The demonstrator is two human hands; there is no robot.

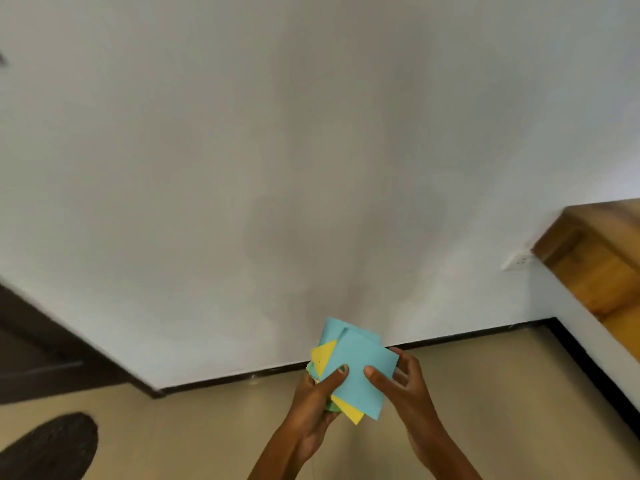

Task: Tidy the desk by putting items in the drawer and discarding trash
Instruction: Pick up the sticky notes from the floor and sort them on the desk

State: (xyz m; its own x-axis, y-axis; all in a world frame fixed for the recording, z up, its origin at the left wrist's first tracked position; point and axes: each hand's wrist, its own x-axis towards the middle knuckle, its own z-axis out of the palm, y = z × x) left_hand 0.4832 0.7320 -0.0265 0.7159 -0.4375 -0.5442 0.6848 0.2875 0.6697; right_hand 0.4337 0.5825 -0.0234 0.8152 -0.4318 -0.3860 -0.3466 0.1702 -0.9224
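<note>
Head view is showing me both of my hands out in front, low in the picture, sharing one loose stack of paper squares (360,368). I am gripping the stack with my left hand (317,398): the thumb is lying across the blue top sheet and the other fingers are curling under the pile from the left side. My right hand (403,382) is pinching the right edge of the same stack, thumb on top of the blue sheet, fingers wrapping round behind it. So both hands are closing on paper, neither is hanging slack.

The stack is fanning out untidily (the sheets are not squared up): blue sheets are sitting on top and behind, a yellow sheet (325,356) is poking out at the upper left and again at the bottom, and a sliver of green is peeking out at the left edge by my left fingers.

I am holding all this in the air above a beige floor (207,434), in front of a pale wall (242,168) with a dark skirting strip along its foot. A white socket plate (517,260) is sitting on the wall at the right, just beside a wooden door frame (595,265). A dark blurred shape (52,445) is lying at the lower left; I cannot tell what it is.
</note>
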